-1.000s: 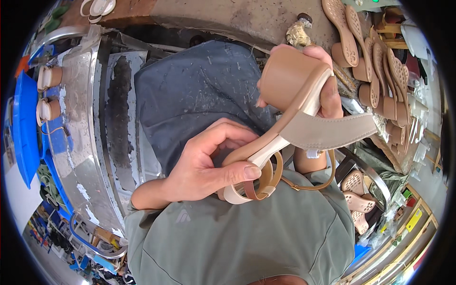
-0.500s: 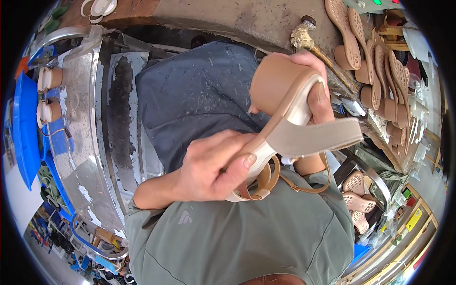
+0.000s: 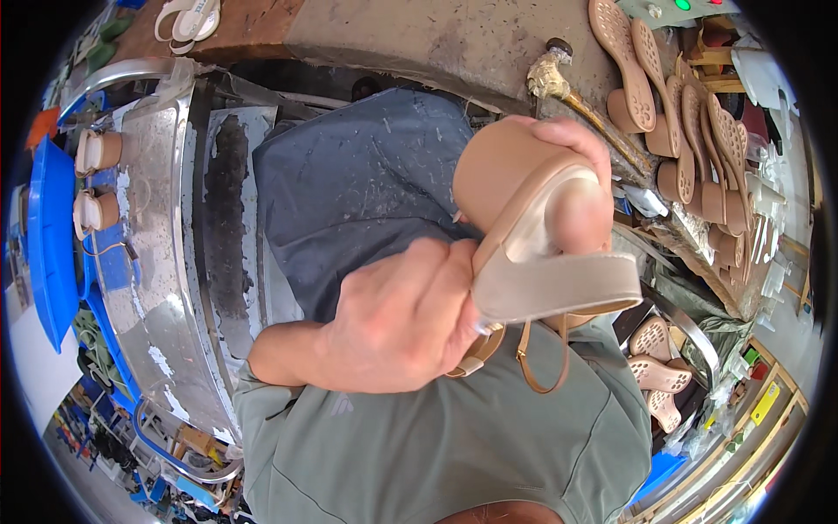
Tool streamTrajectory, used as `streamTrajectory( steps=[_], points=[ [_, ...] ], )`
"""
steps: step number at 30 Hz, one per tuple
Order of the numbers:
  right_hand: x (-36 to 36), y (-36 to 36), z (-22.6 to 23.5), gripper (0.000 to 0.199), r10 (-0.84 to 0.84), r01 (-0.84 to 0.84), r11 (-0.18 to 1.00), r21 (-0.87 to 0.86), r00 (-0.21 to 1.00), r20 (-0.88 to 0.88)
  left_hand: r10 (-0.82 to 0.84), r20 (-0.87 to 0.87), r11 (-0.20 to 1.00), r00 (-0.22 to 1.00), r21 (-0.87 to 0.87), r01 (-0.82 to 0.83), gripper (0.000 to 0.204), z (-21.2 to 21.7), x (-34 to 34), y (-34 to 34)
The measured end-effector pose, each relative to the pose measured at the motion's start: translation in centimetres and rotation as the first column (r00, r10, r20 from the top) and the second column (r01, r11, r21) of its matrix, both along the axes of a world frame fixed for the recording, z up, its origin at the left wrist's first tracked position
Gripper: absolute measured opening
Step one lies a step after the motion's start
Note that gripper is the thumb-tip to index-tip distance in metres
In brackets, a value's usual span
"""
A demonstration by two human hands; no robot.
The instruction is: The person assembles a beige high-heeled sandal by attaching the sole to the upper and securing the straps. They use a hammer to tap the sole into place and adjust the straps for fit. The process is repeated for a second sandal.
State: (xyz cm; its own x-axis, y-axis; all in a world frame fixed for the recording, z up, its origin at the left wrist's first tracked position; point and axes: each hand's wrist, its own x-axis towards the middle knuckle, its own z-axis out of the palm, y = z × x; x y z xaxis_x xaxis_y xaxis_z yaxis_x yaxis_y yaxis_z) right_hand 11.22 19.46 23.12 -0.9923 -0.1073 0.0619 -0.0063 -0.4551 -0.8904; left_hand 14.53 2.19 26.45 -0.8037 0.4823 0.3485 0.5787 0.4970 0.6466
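A tan block-heeled sandal (image 3: 511,175) with a pale insole and beige strap (image 3: 559,288) is held up in front of my chest. My left hand (image 3: 397,319) is closed round its front part, fingers wrapped over the edge beside the strap. At the heel end, my right hand (image 3: 587,205) grips the sandal, its fingers over the outside of the heel and its blurred thumb against the pale heel seat. A thin tan ankle strap with a buckle (image 3: 522,355) dangles below. The sandal's toe end is mostly hidden behind my left hand.
A worn workbench (image 3: 393,35) runs across the far side, with a hammer (image 3: 567,83) near its edge. Several tan heeled soles (image 3: 624,65) line the right. Two heeled sandals (image 3: 98,210) stand on the metal stand (image 3: 157,262) at left, beside a blue tray (image 3: 52,244).
The sandal has turned, its strap end swinging downward and left. My right thumb has moved over the heel seat, and my left hand has shifted slightly along the front part.
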Motion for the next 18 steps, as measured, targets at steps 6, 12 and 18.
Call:
streamTrajectory(
  steps=[6, 12, 18],
  points=[
    [0.2, -0.2, -0.3, 0.039, -0.089, 0.097, 0.979, 0.180, 0.995, -0.052, -0.096, -0.273, 0.983, 0.957, -0.177, 0.048, 0.030, -1.8, -0.8, -0.4],
    [-2.0, -1.8, -1.0, 0.069, 0.099, -0.065, 0.968, -0.242, 0.986, 0.131, -0.341, 0.774, 0.717, 0.534, 0.582, -0.385, 0.033, -2.2, -1.7, -0.6],
    [1.1, -2.3, -3.5, 0.071, 0.506, -0.477, 0.810, -0.341, 0.863, -0.006, -0.517, 0.764, 0.606, 0.386, 0.645, -0.465, 0.037, -1.8, -1.8, -3.2]
  ],
)
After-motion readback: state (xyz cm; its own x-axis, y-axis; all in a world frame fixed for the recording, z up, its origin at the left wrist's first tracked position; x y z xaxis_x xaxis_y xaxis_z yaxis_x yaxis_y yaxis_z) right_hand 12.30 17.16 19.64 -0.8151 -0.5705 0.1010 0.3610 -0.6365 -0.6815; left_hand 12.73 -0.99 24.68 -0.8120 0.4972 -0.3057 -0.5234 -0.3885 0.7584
